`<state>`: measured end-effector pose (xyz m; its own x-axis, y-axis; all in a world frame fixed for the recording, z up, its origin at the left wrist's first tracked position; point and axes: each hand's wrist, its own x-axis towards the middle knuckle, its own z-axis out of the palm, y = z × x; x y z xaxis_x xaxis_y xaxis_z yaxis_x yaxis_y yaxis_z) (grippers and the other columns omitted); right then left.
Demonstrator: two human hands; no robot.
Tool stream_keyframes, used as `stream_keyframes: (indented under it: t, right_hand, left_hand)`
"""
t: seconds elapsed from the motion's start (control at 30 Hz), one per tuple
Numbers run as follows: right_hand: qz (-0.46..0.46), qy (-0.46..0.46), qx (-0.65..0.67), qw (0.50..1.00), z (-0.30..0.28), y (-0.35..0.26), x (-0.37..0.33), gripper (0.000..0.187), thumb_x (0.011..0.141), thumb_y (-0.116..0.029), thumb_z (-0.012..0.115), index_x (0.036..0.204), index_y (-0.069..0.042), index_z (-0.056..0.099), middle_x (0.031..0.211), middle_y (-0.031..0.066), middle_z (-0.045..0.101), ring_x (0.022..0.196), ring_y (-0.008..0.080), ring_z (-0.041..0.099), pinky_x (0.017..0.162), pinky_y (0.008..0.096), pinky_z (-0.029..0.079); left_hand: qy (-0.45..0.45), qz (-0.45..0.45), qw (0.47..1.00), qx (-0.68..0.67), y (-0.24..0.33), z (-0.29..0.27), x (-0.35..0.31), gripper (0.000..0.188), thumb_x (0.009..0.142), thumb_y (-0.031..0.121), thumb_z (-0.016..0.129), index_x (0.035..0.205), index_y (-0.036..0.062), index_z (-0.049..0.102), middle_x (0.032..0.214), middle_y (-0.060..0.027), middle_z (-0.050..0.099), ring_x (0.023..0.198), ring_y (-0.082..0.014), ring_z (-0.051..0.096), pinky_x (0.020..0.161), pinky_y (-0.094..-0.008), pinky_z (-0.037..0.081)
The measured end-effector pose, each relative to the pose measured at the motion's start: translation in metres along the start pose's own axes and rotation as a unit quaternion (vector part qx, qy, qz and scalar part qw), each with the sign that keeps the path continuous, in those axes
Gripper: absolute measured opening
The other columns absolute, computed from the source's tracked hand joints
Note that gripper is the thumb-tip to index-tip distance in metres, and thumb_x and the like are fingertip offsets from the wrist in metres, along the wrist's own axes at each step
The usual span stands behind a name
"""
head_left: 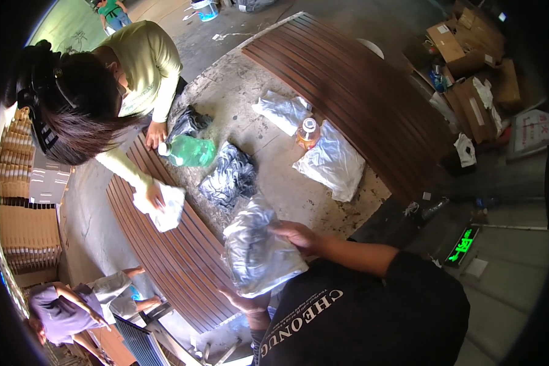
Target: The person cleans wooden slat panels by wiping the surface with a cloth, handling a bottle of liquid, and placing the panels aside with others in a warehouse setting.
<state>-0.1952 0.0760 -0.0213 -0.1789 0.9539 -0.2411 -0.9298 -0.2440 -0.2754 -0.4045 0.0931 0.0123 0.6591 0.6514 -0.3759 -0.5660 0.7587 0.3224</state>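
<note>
My right hand [296, 236] grips the side of a clear plastic bag with crumpled grey-white contents [259, 253], held up in front of my body. My left hand [244, 302] is under the bag's lower end, its visible fingers stretched out; the bag partly hides it. Across from me, a co-worker presses a white cloth [165, 210] onto a brown slatted panel [165, 256]. That person's other hand rests near a green plastic bottle [189, 151]. Dark crumpled bagged material [229, 174] lies beside the bottle.
Two more pale plastic bags [335, 161] and a small bottle of amber liquid [307, 133] lie on the stained work surface [262, 146]. A second slatted panel [354, 97] runs along the right. Cardboard boxes [463, 43] heap at far right; stacked cartons [27, 232] stand left. Other people are farther off.
</note>
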Motion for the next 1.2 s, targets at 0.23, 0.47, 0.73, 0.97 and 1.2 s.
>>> stream_keyframes:
  t: [0.23, 0.47, 0.73, 0.97, 1.2]
  right_hand:
    - [-0.066, 0.051, -0.449, 0.89, -0.031, -0.004, 0.004, 0.029, 0.093, -0.021, 0.058, 0.115, -0.002, 0.056, 0.103, 0.0091, 0.062, 0.084, 0.0154, 0.061, 0.074, 0.0279, 0.05]
    - [-0.149, 0.47, -0.81, 0.317, -0.115, -0.099, -0.057, 0.099, 0.067, -0.05, 0.075, 0.146, -0.015, 0.028, 0.155, 0.0142, 0.016, 0.143, 0.0348, 0.013, 0.11, 0.0627, 0.012]
    - [-0.305, 0.548, -0.413, 0.66, -0.202, -0.124, -0.089, 0.033, 0.092, -0.026, 0.057, 0.113, -0.001, 0.06, 0.102, 0.0063, 0.066, 0.095, 0.0167, 0.06, 0.088, 0.0322, 0.045]
    - [-0.292, 0.418, -0.786, 0.351, -0.128, -0.112, -0.079, 0.053, 0.085, -0.033, 0.064, 0.126, -0.002, 0.053, 0.125, 0.0214, 0.055, 0.12, 0.035, 0.049, 0.099, 0.0395, 0.04]
    - [-0.296, 0.381, -0.829, 0.281, -0.134, -0.118, -0.066, 0.046, 0.074, -0.008, 0.061, 0.121, -0.007, 0.058, 0.129, 0.0133, 0.055, 0.126, 0.0338, 0.044, 0.105, 0.0414, 0.036]
  left_hand:
    - [0.2, 0.138, 0.862, 0.445, 0.011, -0.021, 0.017, 0.024, 0.083, 0.006, 0.06, 0.105, -0.003, 0.062, 0.093, -0.0081, 0.065, 0.081, -0.0163, 0.061, 0.071, -0.0292, 0.047]
    - [0.185, 0.174, 0.836, 0.486, 0.027, 0.045, 0.026, 0.029, 0.085, 0.002, 0.054, 0.112, -0.0069, 0.059, 0.104, -0.0131, 0.066, 0.096, -0.0212, 0.063, 0.085, -0.0331, 0.048]
    - [0.089, 0.155, 0.811, 0.556, 0.0, 0.013, 0.073, 0.053, 0.093, 0.027, 0.056, 0.138, 0.0007, 0.042, 0.128, -0.0144, 0.054, 0.106, -0.0225, 0.056, 0.09, -0.0323, 0.043]
    - [0.103, 0.121, 0.819, 0.552, 0.001, 0.019, 0.07, 0.051, 0.093, 0.02, 0.058, 0.137, 0.0008, 0.043, 0.13, -0.0172, 0.053, 0.108, -0.024, 0.057, 0.089, -0.0334, 0.045]
    - [0.089, 0.073, 0.822, 0.558, -0.009, 0.004, 0.055, 0.044, 0.091, 0.012, 0.057, 0.131, -0.0048, 0.047, 0.121, -0.0149, 0.058, 0.1, -0.0191, 0.058, 0.088, -0.0308, 0.045]
